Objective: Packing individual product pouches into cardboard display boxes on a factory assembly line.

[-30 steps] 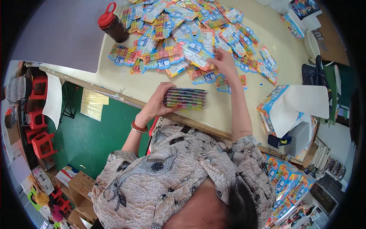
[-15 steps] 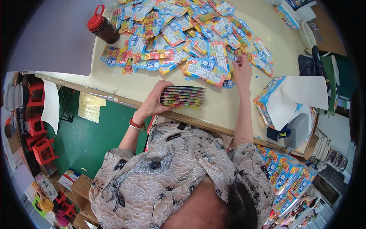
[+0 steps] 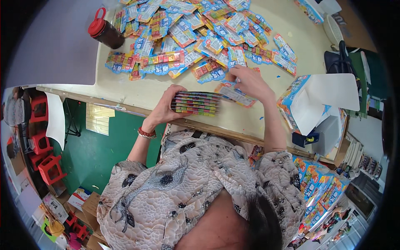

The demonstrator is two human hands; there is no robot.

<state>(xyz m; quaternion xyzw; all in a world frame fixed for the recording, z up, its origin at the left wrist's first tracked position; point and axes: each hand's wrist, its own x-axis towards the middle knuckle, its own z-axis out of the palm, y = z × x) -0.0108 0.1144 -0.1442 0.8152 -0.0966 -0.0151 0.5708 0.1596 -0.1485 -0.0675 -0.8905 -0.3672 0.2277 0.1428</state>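
My left hand (image 3: 167, 104) is closed around the left end of a neat stack of candy blister packs (image 3: 196, 103). The stack's layered edges show rows of coloured sweets, just over the table's near edge. Bent over a single blister pack (image 3: 235, 94) lying printed side up is my right hand (image 3: 251, 82). Its fingers and thumb are apart at that pack's far edge; whether they touch it I cannot tell. Beyond both hands spreads a loose heap of the same blue and yellow packs (image 3: 183, 33), some with sweets facing up.
A dark bottle with a red lid (image 3: 106, 31) stands left of the heap. An opened printed carton (image 3: 293, 98) sits on the right, with a blue tape dispenser (image 3: 305, 138) near it. Red stools (image 3: 51, 168) stand on the green floor to the left.
My right hand has moved left from the heap's right side. The single pack has shifted out of the heap toward me, uncovering packs with sweets. My left hand keeps its stack.
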